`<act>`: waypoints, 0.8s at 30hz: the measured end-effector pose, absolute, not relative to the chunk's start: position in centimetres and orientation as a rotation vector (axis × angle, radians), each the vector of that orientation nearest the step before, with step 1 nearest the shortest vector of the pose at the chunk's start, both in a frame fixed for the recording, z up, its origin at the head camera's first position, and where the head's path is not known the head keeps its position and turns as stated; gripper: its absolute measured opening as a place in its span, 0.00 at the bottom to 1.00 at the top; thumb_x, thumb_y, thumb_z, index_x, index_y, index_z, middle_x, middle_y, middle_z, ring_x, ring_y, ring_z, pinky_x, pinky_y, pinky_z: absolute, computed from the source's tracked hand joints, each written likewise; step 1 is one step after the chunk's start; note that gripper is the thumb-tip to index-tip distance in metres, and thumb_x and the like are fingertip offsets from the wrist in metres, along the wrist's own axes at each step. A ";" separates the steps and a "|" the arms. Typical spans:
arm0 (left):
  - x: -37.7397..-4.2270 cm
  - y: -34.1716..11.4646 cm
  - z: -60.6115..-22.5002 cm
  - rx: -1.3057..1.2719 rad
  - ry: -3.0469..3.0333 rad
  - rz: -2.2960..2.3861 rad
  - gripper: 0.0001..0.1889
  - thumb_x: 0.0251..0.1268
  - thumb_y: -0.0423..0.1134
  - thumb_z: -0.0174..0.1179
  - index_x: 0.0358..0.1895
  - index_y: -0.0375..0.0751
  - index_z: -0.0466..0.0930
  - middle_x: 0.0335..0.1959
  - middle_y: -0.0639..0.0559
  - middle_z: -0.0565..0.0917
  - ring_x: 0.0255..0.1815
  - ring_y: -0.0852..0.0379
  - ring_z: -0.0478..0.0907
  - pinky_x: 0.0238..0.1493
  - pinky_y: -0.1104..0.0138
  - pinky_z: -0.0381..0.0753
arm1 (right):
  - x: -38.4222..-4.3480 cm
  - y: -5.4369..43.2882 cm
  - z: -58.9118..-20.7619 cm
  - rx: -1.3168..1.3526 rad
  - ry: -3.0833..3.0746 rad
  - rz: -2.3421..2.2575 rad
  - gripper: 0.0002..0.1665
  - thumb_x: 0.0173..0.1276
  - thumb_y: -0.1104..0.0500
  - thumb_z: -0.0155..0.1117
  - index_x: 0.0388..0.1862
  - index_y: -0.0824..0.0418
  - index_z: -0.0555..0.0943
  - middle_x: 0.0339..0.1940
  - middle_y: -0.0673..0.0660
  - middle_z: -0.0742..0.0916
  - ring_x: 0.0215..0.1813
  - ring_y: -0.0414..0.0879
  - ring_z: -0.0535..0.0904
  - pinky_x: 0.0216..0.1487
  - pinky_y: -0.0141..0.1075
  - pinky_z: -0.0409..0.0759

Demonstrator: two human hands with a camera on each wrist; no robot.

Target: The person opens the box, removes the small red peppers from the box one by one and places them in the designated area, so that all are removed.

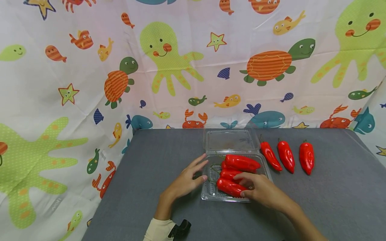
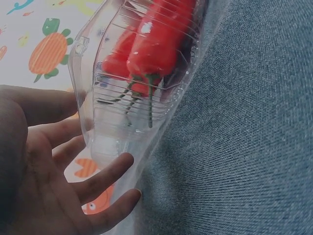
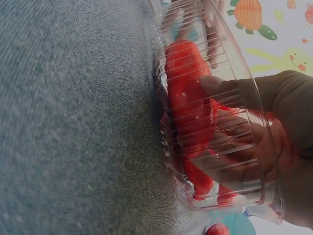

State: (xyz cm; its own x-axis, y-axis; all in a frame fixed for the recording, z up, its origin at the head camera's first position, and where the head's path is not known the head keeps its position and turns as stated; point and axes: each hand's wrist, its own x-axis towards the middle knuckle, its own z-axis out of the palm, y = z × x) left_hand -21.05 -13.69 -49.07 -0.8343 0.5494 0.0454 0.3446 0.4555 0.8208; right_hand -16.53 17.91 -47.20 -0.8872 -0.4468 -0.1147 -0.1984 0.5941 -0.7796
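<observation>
Peppers stack in clear tray mid-bench. Right hand grip pinches the nearest pepper; left hand, fingers straight, braces tray's 9 o'clock wall. I seat it flat, stems toward 9.

The right hand covers the near peppers at four o'clock in the tray; wrist views crop the tray, and fingertips blur behind plastic.
</observation>
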 end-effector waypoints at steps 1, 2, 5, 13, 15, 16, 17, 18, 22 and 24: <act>-21.1 -13.7 -49.1 0.775 2.480 1.318 0.34 0.79 0.46 0.58 0.83 0.44 0.63 0.88 0.60 0.53 0.74 0.43 0.74 0.74 0.39 0.71 | -16.5 18.0 -47.2 -0.520 2.520 -1.192 0.30 0.63 0.60 0.80 0.64 0.56 0.84 0.50 0.55 0.91 0.48 0.49 0.87 0.45 0.41 0.89; -21.1 -13.7 -49.1 0.775 2.482 1.314 0.34 0.79 0.47 0.58 0.83 0.44 0.63 0.88 0.60 0.53 0.75 0.43 0.74 0.74 0.39 0.71 | -16.5 18.0 -47.1 -0.513 2.512 -1.206 0.30 0.63 0.59 0.80 0.64 0.56 0.84 0.51 0.55 0.91 0.49 0.49 0.87 0.45 0.41 0.89; -21.1 -13.7 -49.1 0.776 2.484 1.307 0.34 0.80 0.46 0.58 0.83 0.44 0.63 0.88 0.60 0.53 0.75 0.43 0.74 0.75 0.39 0.70 | -16.5 18.2 -47.0 -0.514 2.497 -1.250 0.30 0.64 0.58 0.80 0.65 0.55 0.84 0.53 0.56 0.91 0.50 0.51 0.87 0.46 0.41 0.90; -21.0 -13.6 -49.0 0.775 2.491 1.307 0.33 0.80 0.46 0.57 0.83 0.43 0.63 0.88 0.59 0.53 0.75 0.43 0.73 0.75 0.40 0.70 | -16.4 18.5 -46.5 -0.506 2.505 -1.337 0.31 0.65 0.56 0.80 0.66 0.56 0.83 0.53 0.57 0.91 0.51 0.50 0.88 0.49 0.39 0.89; -21.0 -13.5 -49.0 0.772 2.493 1.310 0.33 0.80 0.46 0.58 0.83 0.43 0.63 0.88 0.59 0.53 0.76 0.43 0.73 0.75 0.40 0.70 | -16.4 18.5 -46.4 -0.497 2.508 -1.343 0.31 0.65 0.56 0.80 0.66 0.56 0.83 0.52 0.56 0.91 0.50 0.49 0.88 0.48 0.38 0.89; -21.0 -13.5 -49.0 0.770 2.492 1.313 0.33 0.79 0.46 0.58 0.83 0.44 0.63 0.88 0.59 0.53 0.76 0.43 0.73 0.75 0.40 0.70 | -16.4 18.6 -46.4 -0.491 2.509 -1.344 0.31 0.65 0.56 0.80 0.67 0.56 0.83 0.52 0.56 0.91 0.51 0.49 0.87 0.48 0.38 0.89; -21.0 -13.5 -49.0 0.769 2.491 1.315 0.33 0.79 0.46 0.58 0.83 0.44 0.63 0.88 0.59 0.53 0.76 0.43 0.73 0.75 0.40 0.70 | -16.4 18.6 -46.3 -0.479 2.509 -1.344 0.32 0.65 0.55 0.80 0.67 0.56 0.83 0.52 0.56 0.91 0.51 0.49 0.87 0.47 0.38 0.89; -21.0 -13.5 -49.0 0.767 2.489 1.318 0.33 0.79 0.45 0.58 0.83 0.44 0.63 0.88 0.59 0.53 0.76 0.43 0.73 0.75 0.40 0.70 | -16.4 18.7 -46.2 -0.460 2.511 -1.342 0.32 0.64 0.55 0.80 0.67 0.56 0.83 0.52 0.56 0.91 0.51 0.50 0.87 0.47 0.38 0.89; -21.0 -13.6 -49.1 0.766 2.484 1.323 0.33 0.80 0.45 0.58 0.83 0.43 0.63 0.88 0.60 0.53 0.76 0.43 0.73 0.75 0.40 0.70 | -16.5 19.0 -45.7 -0.362 2.516 -1.353 0.34 0.63 0.53 0.81 0.68 0.55 0.82 0.52 0.56 0.90 0.53 0.52 0.85 0.45 0.40 0.90; -21.0 -13.6 -49.2 0.767 2.484 1.324 0.33 0.80 0.45 0.58 0.83 0.43 0.63 0.88 0.60 0.53 0.76 0.43 0.73 0.75 0.40 0.70 | -16.5 19.3 -45.4 -0.329 2.527 -1.368 0.35 0.63 0.52 0.82 0.68 0.55 0.82 0.51 0.56 0.90 0.53 0.53 0.84 0.43 0.40 0.90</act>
